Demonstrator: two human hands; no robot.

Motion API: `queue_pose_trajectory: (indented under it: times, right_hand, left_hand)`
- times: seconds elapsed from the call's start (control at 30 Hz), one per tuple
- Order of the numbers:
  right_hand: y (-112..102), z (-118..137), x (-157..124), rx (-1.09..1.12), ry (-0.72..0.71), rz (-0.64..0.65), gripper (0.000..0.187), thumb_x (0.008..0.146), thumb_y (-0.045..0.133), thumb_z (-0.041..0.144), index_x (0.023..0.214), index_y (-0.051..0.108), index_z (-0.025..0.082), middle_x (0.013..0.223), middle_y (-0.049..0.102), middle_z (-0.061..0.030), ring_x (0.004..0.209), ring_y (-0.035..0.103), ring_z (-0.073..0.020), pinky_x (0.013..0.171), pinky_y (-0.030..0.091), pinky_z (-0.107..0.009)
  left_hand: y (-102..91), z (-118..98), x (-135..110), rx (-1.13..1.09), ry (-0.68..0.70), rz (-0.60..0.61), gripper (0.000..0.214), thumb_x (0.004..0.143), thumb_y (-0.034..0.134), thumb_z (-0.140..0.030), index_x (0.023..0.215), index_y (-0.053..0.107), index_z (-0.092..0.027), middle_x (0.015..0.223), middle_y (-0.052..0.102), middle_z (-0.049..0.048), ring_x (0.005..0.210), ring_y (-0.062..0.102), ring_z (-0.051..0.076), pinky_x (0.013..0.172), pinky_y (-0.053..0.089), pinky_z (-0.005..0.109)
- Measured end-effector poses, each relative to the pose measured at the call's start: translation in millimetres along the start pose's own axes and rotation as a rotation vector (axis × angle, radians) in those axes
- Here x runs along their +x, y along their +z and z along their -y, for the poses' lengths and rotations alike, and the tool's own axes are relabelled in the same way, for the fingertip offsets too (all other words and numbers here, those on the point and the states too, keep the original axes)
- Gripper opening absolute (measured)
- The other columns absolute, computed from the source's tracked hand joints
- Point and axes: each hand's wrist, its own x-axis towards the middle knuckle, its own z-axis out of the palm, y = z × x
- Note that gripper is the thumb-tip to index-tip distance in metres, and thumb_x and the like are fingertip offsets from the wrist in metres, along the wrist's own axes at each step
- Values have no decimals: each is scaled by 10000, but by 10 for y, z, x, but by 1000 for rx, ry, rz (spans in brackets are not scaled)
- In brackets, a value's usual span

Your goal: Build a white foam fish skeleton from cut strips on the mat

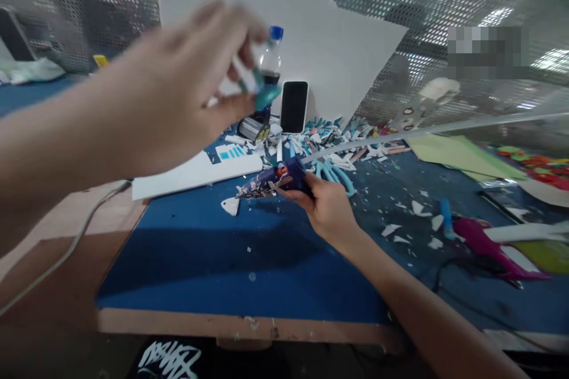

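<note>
Left hand (pixel 178 89), raised and motion-blurred, pinches a small teal piece (pixel 267 96) between thumb and fingertips, in front of a blue-capped bottle (pixel 270 59) and a dark phone (pixel 294 106). Right hand (pixel 326 207) is closed around the grip of a purple glue gun (pixel 275 180), held low over the blue mat (pixel 200 249) with its nozzle pointing left, near a white teardrop cut-out (pixel 230 206). Teal scissors (pixel 334 173) lie just behind that hand among paper scraps.
</note>
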Motion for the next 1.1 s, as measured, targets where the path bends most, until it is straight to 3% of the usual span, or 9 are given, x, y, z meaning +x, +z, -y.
queue_pose_trajectory:
  times: [0.07, 0.13, 0.3, 0.4, 0.67, 0.83, 1.1]
  right_hand:
    - [9, -10, 7, -1, 8, 32, 777, 841, 193, 750, 841, 666, 133, 610, 649, -82, 522, 603, -194, 483, 347, -268]
    - [10, -16, 11, 15, 7, 44, 809, 835, 177, 756, 871, 671, 117, 647, 663, -96, 555, 616, -200, 508, 370, -276]
    - [2, -15, 6, 75, 7, 86, 812, 852, 180, 739, 890, 669, 92, 602, 626, -83, 470, 530, -154, 449, 332, -264]
    - [9, -12, 0, 121, 17, 127, 797, 861, 209, 728, 936, 673, 84, 590, 615, -71, 442, 500, -142, 427, 318, -261]
    - [14, -5, 7, 100, 3, 111, 821, 857, 192, 734, 943, 675, 74, 512, 558, -37, 413, 481, -135, 414, 320, -248]
    - [21, -16, 3, 77, -46, 68, 703, 898, 250, 669, 876, 666, 102, 533, 593, -36, 407, 495, -123, 402, 322, -236]
    - [40, -52, 15, -27, -154, -46, 604, 933, 289, 597, 851, 658, 126, 549, 635, -35, 419, 560, -131, 394, 344, -229]
  left_hand:
    - [39, 147, -257, 118, 109, 91, 489, 939, 321, -446, 1353, 353, -189, 1189, 460, 35, 1089, 557, 280, 923, 433, 506]
    - [184, 302, -455, 131, 135, 130, 504, 942, 297, -438, 1337, 373, -135, 1229, 465, 78, 1173, 500, 300, 977, 402, 494]
    - [616, 492, -869, 62, -47, 274, 482, 908, 430, -433, 1299, 405, -152, 1254, 518, 118, 1181, 493, 285, 1002, 401, 450]
    - [806, 460, -1033, -58, -110, 288, 657, 808, 554, -508, 1330, 351, -165, 1235, 532, 121, 1147, 515, 296, 947, 452, 423]
    - [1119, 443, -982, -308, -243, 260, 700, 730, 645, -499, 1293, 366, -190, 1197, 548, 94, 1097, 527, 258, 897, 475, 392]
    - [1191, 471, -935, -401, -301, 286, 679, 724, 646, -534, 1253, 391, -194, 1154, 577, 103, 1044, 563, 253, 855, 487, 391]
    - [1251, 450, -866, -426, -281, 246, 630, 698, 701, -436, 1204, 416, -192, 1084, 600, 59, 986, 572, 209, 826, 493, 338]
